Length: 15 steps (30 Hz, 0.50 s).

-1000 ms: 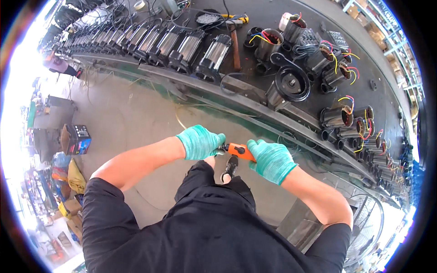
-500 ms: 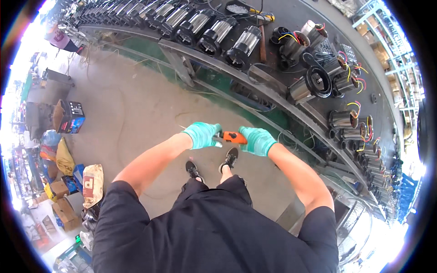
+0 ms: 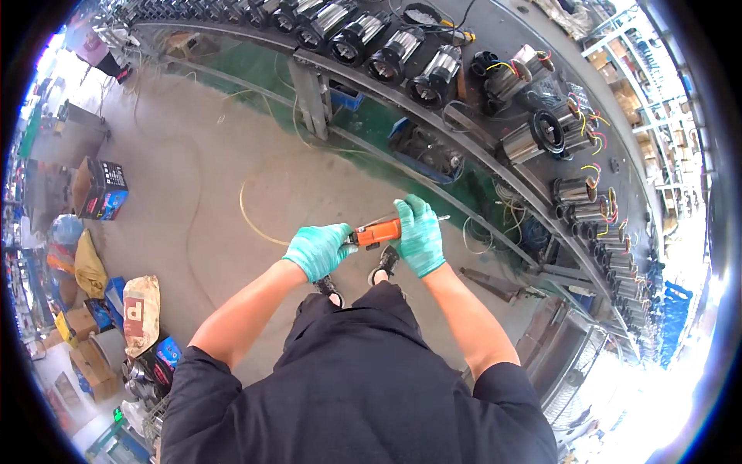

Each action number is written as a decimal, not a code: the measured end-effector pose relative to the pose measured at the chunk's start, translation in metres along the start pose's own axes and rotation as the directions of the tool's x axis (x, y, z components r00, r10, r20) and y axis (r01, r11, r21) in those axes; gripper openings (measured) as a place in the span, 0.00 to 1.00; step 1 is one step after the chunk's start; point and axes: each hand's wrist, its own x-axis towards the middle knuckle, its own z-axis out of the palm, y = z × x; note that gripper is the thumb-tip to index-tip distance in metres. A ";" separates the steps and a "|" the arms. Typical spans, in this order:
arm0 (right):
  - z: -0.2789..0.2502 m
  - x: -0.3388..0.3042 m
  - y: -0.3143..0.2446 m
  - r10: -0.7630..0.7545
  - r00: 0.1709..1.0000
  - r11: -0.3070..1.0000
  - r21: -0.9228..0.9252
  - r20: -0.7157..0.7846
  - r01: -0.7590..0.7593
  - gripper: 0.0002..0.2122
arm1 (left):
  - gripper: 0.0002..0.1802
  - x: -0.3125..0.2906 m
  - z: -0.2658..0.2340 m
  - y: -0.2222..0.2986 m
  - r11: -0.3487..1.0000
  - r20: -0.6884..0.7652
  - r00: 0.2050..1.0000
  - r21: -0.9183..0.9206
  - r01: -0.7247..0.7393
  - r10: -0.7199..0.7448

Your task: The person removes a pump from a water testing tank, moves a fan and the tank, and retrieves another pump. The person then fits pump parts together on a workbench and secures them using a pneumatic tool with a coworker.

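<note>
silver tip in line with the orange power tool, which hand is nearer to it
Right. The right hand is just beside the silver tip; the left hand is farther off, at the opposite end of the orange power tool.

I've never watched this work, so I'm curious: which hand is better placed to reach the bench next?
Probably the right hand: it looks nearer the bench, at that end of the orange tool. The left hand grips the opposite end, farther away.

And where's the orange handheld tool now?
The orange handheld tool is near the head view's centre, between the green-gloved left hand and the green-gloved right hand.
</note>
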 end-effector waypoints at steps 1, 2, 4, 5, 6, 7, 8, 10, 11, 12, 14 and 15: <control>-0.002 0.002 -0.007 0.008 1.000 1.000 0.000 0.026 -0.008 0.36 | 0.16 -0.005 -0.001 -0.001 1.000 -0.010 1.000 0.028 -0.009 0.009; -0.003 0.004 -0.010 0.006 0.999 1.000 0.004 0.031 -0.006 0.36 | 0.16 -0.007 -0.002 -0.003 1.000 -0.007 1.000 0.026 -0.003 0.003; -0.003 0.005 -0.013 -0.005 0.956 0.995 0.098 0.292 -0.024 0.34 | 0.16 -0.008 -0.008 -0.004 0.997 0.033 0.999 0.078 -0.014 0.012; 0.001 0.004 -0.011 -0.007 0.954 0.995 0.102 0.300 -0.024 0.34 | 0.16 -0.003 -0.013 -0.005 0.997 0.037 0.999 0.072 -0.009 0.006; 0.007 0.000 -0.010 0.011 0.938 0.967 0.234 0.346 -0.097 0.32 | 0.16 0.003 -0.019 -0.004 0.990 0.045 0.997 0.130 -0.063 0.058; 0.014 -0.003 -0.006 0.023 0.919 0.919 0.354 0.393 -0.175 0.30 | 0.16 0.013 -0.027 -0.002 0.975 0.054 0.992 0.186 -0.120 0.112; 0.022 -0.006 -0.003 -0.004 0.909 0.847 0.484 0.417 -0.219 0.26 | 0.16 0.025 -0.040 0.002 0.958 0.071 0.984 0.226 -0.177 0.165; 0.037 -0.017 0.008 0.040 0.764 0.551 0.623 0.644 -0.555 0.24 | 0.18 0.050 -0.060 0.010 0.899 0.067 0.954 0.320 -0.298 0.292; 0.041 -0.020 0.011 -0.016 0.571 0.163 0.565 0.821 -0.809 0.24 | 0.18 0.063 -0.066 0.013 0.855 0.046 0.930 0.379 -0.354 0.365; 0.027 -0.012 0.003 -0.177 0.551 -0.089 0.544 0.816 -0.834 0.31 | 0.19 0.077 -0.069 0.015 0.834 0.055 0.921 0.407 -0.372 0.385; 0.034 -0.015 0.006 -0.253 0.534 -0.272 0.470 0.807 -0.840 0.34 | 0.19 0.100 -0.075 0.024 0.820 0.050 0.905 0.405 -0.404 0.421; 0.035 -0.014 0.003 -0.314 0.537 -0.447 0.377 0.783 -0.811 0.38 | 0.20 0.109 -0.076 0.026 0.830 0.036 0.900 0.373 -0.415 0.434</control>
